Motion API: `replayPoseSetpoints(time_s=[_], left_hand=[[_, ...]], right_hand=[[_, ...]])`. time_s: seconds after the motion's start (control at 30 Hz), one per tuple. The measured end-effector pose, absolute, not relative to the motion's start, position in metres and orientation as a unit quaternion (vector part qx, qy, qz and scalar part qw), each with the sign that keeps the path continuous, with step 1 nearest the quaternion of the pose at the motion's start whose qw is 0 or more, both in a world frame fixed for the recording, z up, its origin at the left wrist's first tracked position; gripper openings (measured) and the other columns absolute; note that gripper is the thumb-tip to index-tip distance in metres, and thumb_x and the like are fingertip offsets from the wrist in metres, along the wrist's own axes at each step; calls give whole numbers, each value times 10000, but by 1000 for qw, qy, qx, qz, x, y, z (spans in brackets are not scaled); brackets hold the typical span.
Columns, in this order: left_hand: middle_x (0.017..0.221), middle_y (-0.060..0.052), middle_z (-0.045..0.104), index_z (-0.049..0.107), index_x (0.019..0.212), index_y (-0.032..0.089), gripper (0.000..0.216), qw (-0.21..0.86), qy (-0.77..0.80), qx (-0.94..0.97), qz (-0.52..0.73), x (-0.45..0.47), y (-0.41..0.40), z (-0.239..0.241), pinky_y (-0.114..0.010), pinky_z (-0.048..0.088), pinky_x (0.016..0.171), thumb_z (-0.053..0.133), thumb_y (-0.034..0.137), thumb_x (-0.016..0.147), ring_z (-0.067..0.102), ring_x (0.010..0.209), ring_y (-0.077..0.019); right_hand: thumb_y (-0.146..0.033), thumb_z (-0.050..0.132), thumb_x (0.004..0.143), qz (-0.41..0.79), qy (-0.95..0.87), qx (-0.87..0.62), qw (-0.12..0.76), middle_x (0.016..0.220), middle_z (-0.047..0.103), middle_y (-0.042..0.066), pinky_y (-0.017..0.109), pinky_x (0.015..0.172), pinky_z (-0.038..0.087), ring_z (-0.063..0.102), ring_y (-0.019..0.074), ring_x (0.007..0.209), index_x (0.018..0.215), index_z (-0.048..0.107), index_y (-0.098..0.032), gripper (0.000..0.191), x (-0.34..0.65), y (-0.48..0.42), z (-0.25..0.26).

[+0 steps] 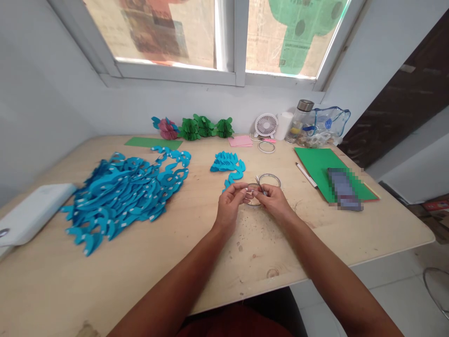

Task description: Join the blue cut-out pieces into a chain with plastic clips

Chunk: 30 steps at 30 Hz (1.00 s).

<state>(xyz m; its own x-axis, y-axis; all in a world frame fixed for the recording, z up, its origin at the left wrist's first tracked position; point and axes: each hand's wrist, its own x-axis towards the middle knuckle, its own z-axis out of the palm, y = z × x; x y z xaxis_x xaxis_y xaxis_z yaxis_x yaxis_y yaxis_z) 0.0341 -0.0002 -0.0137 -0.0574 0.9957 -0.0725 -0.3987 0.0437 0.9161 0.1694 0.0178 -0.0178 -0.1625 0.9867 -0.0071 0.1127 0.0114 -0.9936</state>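
Note:
Close together above the table are my left hand [230, 203] and my right hand [275, 200], fingertips nearly meeting. The left thumb and forefinger pinch a small white piece [246, 189]. In my right fingers is a thin, pointed metal tool [258, 181]; its handle is hidden, so its exact kind is unclear. Under the fingertips lies a thin tape ring [253, 202], partly covered. Another tape ring [270, 179] lies just behind the right hand. Blue wavy paper pieces [234, 172], joined in a chain, reach up to the left fingertips; whether they touch is unclear.
A large heap of blue paper strips [129, 187] with white dabs spreads at left, by a white box-like device [38, 210]. Green sheets [321, 164], a pen [306, 175] and a blurred phone-like object [343, 187] lie right. Along the wall stand paper ornaments [205, 127], a fan [265, 125] and a bottle [300, 121].

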Motion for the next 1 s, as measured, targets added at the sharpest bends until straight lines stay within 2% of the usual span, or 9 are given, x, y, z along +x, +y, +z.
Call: replayPoseSetpoints(time_s=[0.4,0.6,0.77,1.0], left_hand=[[748,-41,682,654,841,161,238,578,416,375,593,35,-2,-11,-295,484,658,686,314,662,619,639,-149],[777,-50,688,656,828,160,245,568,422,381,595,36,-3,-11,-299,486,662,691,326,652,624,663,-160],[772,-50,691,664,823,163,231,564,423,383,596,36,-3,-11,-296,484,662,687,318,653,625,688,-167],[755,-42,690,662,812,163,218,566,426,380,595,36,-3,-8,-299,480,663,681,313,655,629,684,-170]], right_hand=[[-456,680,634,503,-559,-486,446,552,413,-46,235,515,263,371,96,538,640,553,-170,313,169,17,-14],[-505,664,636,486,-575,-490,441,579,474,-25,241,541,319,425,118,576,647,579,-175,341,169,17,-13],[-472,680,634,495,-583,-468,442,632,534,-9,253,592,360,467,133,618,671,608,-177,306,170,19,-16],[-446,662,653,485,-599,-466,435,612,497,-21,240,569,335,441,120,602,654,590,-173,282,172,19,-15]])
